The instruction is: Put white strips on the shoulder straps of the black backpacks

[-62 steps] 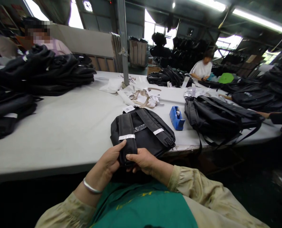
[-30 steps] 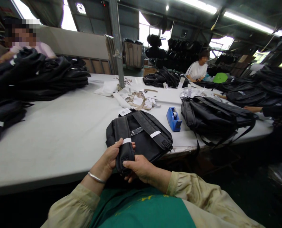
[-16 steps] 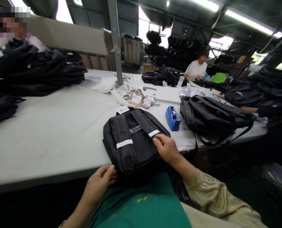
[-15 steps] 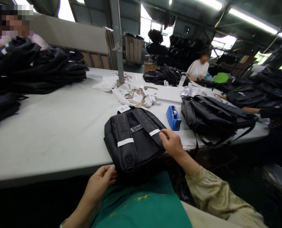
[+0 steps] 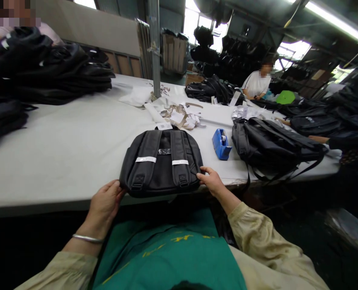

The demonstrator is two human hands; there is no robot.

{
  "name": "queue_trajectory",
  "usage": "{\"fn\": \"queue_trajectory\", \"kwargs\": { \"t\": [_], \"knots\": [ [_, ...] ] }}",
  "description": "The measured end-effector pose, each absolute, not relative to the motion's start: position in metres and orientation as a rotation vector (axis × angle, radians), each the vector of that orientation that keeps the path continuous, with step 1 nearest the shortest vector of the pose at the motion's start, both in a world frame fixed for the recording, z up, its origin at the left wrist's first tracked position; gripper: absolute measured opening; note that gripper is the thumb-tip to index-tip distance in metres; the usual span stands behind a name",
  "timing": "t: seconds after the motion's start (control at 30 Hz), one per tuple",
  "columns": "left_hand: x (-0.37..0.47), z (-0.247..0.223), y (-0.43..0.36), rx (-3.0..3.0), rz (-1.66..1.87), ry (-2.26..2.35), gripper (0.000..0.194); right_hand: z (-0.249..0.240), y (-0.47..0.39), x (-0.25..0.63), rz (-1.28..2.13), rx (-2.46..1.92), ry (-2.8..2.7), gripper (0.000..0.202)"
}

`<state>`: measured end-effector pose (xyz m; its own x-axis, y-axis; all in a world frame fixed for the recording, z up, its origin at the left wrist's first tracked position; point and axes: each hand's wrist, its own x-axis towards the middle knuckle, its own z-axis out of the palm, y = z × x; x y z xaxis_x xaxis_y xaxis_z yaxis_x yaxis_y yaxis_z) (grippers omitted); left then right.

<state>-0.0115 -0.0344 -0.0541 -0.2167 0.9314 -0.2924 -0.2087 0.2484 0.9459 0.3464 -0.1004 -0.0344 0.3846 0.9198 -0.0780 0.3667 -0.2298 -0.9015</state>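
Note:
A black backpack lies with its straps up at the front edge of the white table. White strips wrap both shoulder straps, and a white tag shows at the top. My left hand pinches the bag's lower left corner between thumb and fingers. On the opposite side, my right hand grips the right edge, its thumb on top. To the right of the bag stands a blue tape dispenser.
Another black backpack lies at the right, its straps hanging over the edge. Paper scraps are heaped behind the bag near a metal post. Piles of black bags occupy the left. A co-worker is across the table; another person's arm reaches in from the right.
The backpack has turned to face me squarely and shifted left. My left hand has moved up and left onto its corner; my right hand has slid from beside the strap to the bag's side.

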Motion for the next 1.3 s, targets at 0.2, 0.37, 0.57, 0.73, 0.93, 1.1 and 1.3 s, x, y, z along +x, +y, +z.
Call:
{"fn": "queue_trajectory", "kwargs": {
  "t": [0.2, 0.37, 0.57, 0.73, 0.93, 1.1, 1.3],
  "knots": [
    [-0.044, -0.068, -0.041, 2.079, 1.069, 1.452, 0.067, -0.017, -0.114, 0.338, 0.129, -1.64, -2.155, 0.051],
    [-0.044, -0.051, 0.0, 2.739, 1.021, 1.039, 0.043, -0.018, -0.081, 0.348, 0.06, -1.474, -2.576, 0.064],
    [-0.035, -0.033, 0.034, 3.045, 0.847, 0.715, 0.031, -0.029, -0.058, 0.359, -0.04, -1.381, -2.668, 0.047],
    [-0.039, -0.042, 0.019, 3.141, 0.911, 0.73, 0.03, -0.048, -0.076, 0.357, -0.291, -1.349, -2.511, 0.036],
    [-0.04, -0.047, 0.016, 3.1, 0.964, 0.74, 0.029, -0.025, -0.064, 0.346, -0.261, -1.456, -2.688, 0.021],
    [-0.045, -0.04, 0.022, 3.049, 0.884, 0.773, 0.031, 0.019, -0.038, 0.349, -0.022, -1.396, -2.823, 0.028],
    [-0.05, -0.047, 0.028, 2.964, 0.821, 0.853, 0.032, 0.022, -0.031, 0.353, 0.044, -1.501, -2.826, 0.022]
  ]
}}
